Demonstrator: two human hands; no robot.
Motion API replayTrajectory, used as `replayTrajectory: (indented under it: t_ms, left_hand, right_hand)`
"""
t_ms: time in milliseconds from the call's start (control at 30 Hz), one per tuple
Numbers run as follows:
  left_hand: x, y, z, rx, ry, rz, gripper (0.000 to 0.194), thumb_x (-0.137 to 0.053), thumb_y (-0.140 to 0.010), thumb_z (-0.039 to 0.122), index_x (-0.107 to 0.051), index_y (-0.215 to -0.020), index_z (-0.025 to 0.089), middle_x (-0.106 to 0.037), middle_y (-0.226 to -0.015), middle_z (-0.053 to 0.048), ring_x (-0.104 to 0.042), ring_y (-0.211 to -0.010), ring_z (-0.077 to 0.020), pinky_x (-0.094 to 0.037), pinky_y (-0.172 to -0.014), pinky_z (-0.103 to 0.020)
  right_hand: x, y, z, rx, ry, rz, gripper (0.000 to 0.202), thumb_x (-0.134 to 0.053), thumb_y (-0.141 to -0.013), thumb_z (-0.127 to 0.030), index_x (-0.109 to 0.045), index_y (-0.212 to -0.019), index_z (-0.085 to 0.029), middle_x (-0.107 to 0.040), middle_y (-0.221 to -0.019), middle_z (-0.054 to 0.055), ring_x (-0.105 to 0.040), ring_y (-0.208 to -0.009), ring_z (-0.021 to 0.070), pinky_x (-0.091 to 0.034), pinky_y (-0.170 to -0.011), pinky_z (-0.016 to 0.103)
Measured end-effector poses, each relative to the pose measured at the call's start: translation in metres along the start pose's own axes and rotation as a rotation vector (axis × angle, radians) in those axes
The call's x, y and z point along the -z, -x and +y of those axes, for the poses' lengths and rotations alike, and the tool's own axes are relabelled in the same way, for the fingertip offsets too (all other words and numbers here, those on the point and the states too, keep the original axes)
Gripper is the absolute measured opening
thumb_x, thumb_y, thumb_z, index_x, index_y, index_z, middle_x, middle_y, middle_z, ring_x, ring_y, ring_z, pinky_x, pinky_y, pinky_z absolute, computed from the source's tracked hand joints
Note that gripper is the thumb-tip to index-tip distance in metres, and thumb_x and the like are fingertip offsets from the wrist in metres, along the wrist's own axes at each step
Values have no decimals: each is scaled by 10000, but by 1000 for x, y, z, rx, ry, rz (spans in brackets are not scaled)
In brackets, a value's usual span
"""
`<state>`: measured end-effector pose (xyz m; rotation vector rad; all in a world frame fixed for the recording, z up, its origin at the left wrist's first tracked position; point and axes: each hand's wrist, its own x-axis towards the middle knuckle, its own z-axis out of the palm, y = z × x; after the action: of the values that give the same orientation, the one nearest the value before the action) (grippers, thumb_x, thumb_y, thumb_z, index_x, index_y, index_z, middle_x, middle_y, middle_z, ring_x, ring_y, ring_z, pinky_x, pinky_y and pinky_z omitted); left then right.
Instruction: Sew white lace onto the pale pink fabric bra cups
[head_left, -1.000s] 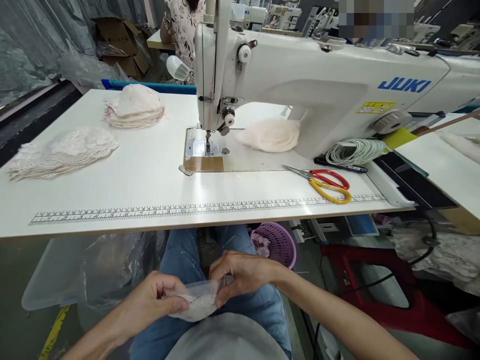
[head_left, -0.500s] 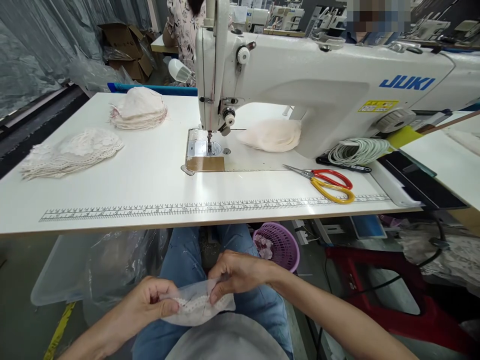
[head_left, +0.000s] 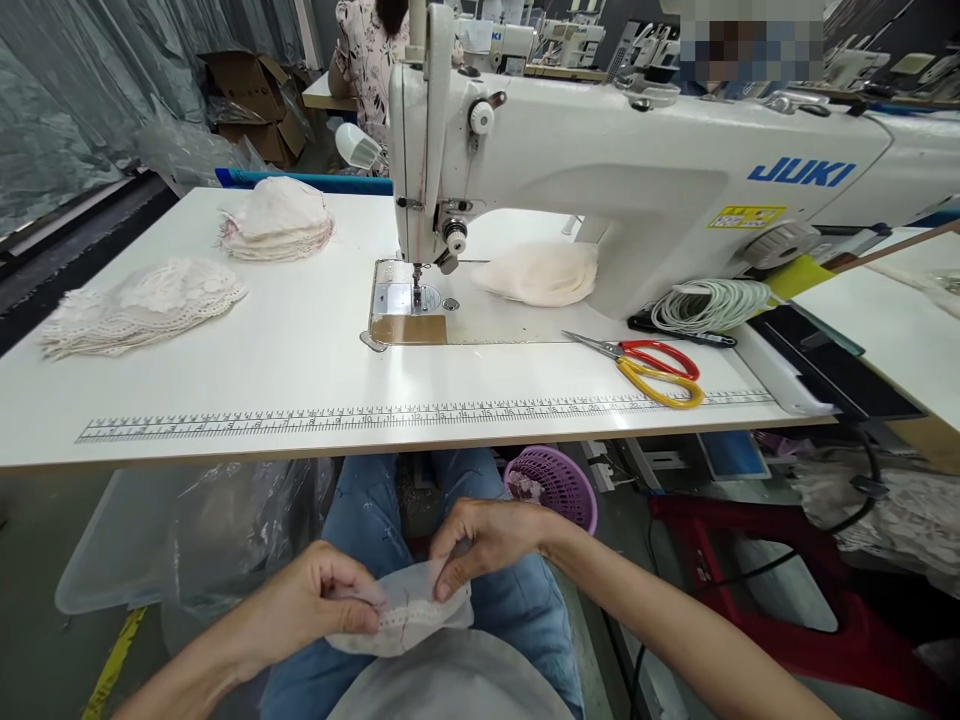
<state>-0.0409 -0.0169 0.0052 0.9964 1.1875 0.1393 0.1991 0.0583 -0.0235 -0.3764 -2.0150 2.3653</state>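
Observation:
Over my lap, a sheer white fabric piece (head_left: 409, 612) with a lace-like band across it is stretched between both hands. My left hand (head_left: 330, 600) pinches its left end between thumb and fingers. At the upper right edge, my right hand (head_left: 480, 545) grips it with the thumb on top. Beyond the table edge stands a white sewing machine (head_left: 600, 150), its needle area (head_left: 417, 290) apart from my hands. On the table to the left lie a stack of lace-edged pieces (head_left: 142, 305) and a second stack of pale pieces (head_left: 277, 220).
Pale cloth pieces (head_left: 540, 273) lie under the machine arm. Red-and-yellow scissors (head_left: 660, 375) rest near a coil of white cord (head_left: 709, 305). Below the table are a purple basket (head_left: 566, 490), a clear plastic bin (head_left: 112, 560) and a red stool (head_left: 742, 510). Two people are in the background.
My left hand has shifted slightly right and up, and my right hand slightly right. The fabric has turned a little between them, showing more of its band. Both hands keep hold.

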Motion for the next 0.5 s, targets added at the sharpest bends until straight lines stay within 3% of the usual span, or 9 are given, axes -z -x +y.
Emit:
replayTrajectory:
  t_ms: [267, 400, 500]
  left_hand:
    - [5, 2, -1, 3, 0, 18, 213, -695, -667, 366, -768, -718, 172, -547, -556, 8, -346, -528, -100, -299, -511, -200]
    - [15, 7, -18, -22, 75, 2, 298, -686, -706, 453, -740, -710, 160, -554, -611, -9, -397, -569, -120, -306, -540, -211]
    - [21, 11, -36, -61, 233, 15, 352, -690, -702, 508, -661, -642, 163, -484, -597, 19, -388, -567, -115, -296, -546, -204]
  right_hand:
    - [0, 3, 4, -14, 73, 40, 207, -642, -793, -265, -700, -865, -80, -667, -790, 52, -623, -756, 153, -458, -671, 201]
    - [-1, 11, 8, -13, 26, 91, 216, -570, -856, -282, -672, -915, -101, -649, -854, 61, -598, -797, 148, -442, -702, 223]
    - [-7, 14, 14, 10, -68, 147, 278, -538, -880, -363, -633, -966, -116, -625, -930, 80, -579, -842, 149, -438, -746, 252]
